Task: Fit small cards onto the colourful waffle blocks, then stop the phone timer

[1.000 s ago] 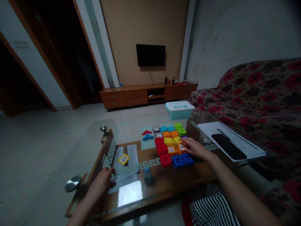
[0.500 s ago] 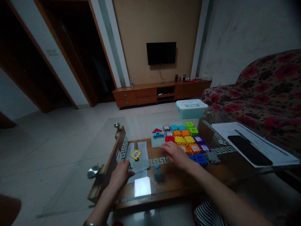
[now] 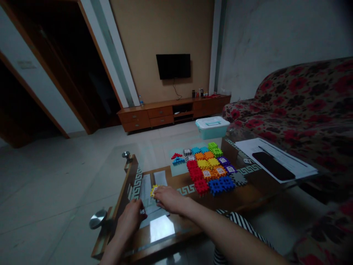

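While bare hands (image 3: 131, 214) (image 3: 170, 199) crowd a toothed yellow tile (image 3: 153, 191), glossy glass (image 3: 162, 229) shines.

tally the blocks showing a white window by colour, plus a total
purple blocks: 2
orange blocks: 2
grey blocks: 2
yellow block, at the right hand: 1
total: 7
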`<control>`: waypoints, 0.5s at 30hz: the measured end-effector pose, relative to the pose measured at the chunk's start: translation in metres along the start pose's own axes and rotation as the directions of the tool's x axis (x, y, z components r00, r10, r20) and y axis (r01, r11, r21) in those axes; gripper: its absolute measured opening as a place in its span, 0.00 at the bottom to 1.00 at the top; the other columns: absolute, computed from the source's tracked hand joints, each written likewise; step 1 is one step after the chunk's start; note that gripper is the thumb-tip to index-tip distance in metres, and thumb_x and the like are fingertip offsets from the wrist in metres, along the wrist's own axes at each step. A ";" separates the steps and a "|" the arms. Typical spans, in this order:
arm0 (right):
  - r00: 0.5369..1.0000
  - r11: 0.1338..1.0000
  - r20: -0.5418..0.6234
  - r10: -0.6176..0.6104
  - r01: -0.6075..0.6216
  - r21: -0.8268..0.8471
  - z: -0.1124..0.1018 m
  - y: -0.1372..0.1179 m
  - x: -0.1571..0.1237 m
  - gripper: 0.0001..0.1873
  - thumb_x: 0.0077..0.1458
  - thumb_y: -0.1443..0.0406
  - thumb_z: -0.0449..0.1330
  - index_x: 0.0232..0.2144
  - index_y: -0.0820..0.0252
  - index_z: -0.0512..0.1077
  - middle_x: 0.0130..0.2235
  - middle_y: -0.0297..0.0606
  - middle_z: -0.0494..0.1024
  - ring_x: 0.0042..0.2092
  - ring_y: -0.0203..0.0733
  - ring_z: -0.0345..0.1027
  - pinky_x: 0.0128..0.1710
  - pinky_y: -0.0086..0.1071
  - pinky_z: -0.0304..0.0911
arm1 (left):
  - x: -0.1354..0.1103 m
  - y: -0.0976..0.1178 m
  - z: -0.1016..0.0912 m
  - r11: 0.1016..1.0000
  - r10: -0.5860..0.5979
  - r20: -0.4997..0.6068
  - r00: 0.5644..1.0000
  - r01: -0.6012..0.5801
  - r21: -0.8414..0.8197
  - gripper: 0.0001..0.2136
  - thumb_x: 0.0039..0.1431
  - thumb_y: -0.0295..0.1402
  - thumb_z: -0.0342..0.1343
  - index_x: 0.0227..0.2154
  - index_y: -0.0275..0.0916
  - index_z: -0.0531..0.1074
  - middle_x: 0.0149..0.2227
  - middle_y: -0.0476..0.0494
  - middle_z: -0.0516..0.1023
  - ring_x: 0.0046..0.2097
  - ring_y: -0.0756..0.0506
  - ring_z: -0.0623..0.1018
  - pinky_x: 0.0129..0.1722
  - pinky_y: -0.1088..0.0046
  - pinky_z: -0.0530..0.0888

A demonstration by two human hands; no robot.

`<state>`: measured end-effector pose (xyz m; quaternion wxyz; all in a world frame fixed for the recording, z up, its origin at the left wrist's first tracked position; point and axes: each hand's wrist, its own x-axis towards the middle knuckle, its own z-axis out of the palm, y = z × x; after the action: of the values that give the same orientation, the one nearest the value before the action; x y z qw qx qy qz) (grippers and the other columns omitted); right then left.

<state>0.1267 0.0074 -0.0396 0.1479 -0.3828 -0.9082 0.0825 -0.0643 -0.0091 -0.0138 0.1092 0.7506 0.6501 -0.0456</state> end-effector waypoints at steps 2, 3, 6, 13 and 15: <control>0.999 1.000 0.047 0.002 -0.003 0.026 -0.012 0.002 -0.015 0.08 0.57 0.64 0.62 0.38 0.64 0.74 0.44 0.45 0.77 0.46 0.45 0.69 0.45 0.34 0.65 | 0.000 0.001 -0.002 1.000 -0.011 0.004 1.000 0.011 -0.008 0.05 0.53 0.25 0.54 0.34 0.38 0.69 0.43 0.41 0.73 0.47 0.44 0.73 0.40 0.72 0.67; 0.998 0.999 0.060 0.007 -0.009 0.040 -0.017 0.003 -0.022 0.07 0.56 0.64 0.63 0.36 0.64 0.75 0.43 0.44 0.77 0.45 0.45 0.69 0.44 0.33 0.65 | 0.000 0.002 -0.002 1.000 -0.017 0.005 1.000 0.017 -0.012 0.05 0.53 0.25 0.54 0.34 0.38 0.69 0.43 0.41 0.73 0.47 0.43 0.73 0.40 0.72 0.67; 0.998 0.994 0.038 0.059 -0.062 0.093 -0.027 0.005 -0.038 0.06 0.55 0.66 0.63 0.37 0.61 0.74 0.44 0.43 0.76 0.46 0.44 0.67 0.45 0.33 0.63 | -0.001 0.008 -0.002 1.000 -0.014 0.002 1.000 0.014 -0.025 0.06 0.52 0.25 0.54 0.34 0.38 0.68 0.43 0.41 0.73 0.47 0.43 0.73 0.39 0.72 0.67; 0.962 0.939 -0.049 0.268 -0.250 0.235 -0.029 0.014 -0.036 0.24 0.51 0.71 0.65 0.52 0.62 0.68 0.50 0.47 0.72 0.54 0.49 0.62 0.52 0.40 0.60 | -0.006 0.019 -0.007 0.999 -0.021 -0.001 1.000 0.021 -0.044 0.10 0.50 0.23 0.57 0.35 0.39 0.66 0.45 0.42 0.74 0.48 0.44 0.73 0.41 0.73 0.66; 0.952 0.932 0.022 0.307 -0.305 0.197 -0.027 0.010 -0.033 0.29 0.49 0.65 0.68 0.53 0.64 0.68 0.50 0.50 0.72 0.53 0.53 0.62 0.51 0.44 0.60 | -0.005 0.018 -0.007 0.999 -0.023 0.006 1.000 0.023 -0.044 0.09 0.50 0.24 0.57 0.34 0.39 0.65 0.44 0.42 0.74 0.47 0.44 0.73 0.41 0.73 0.66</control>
<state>0.1643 -0.0080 -0.0241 0.1749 -0.5032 -0.8241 0.1927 -0.0475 -0.0151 -0.0040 0.1270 0.7403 0.6593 -0.0343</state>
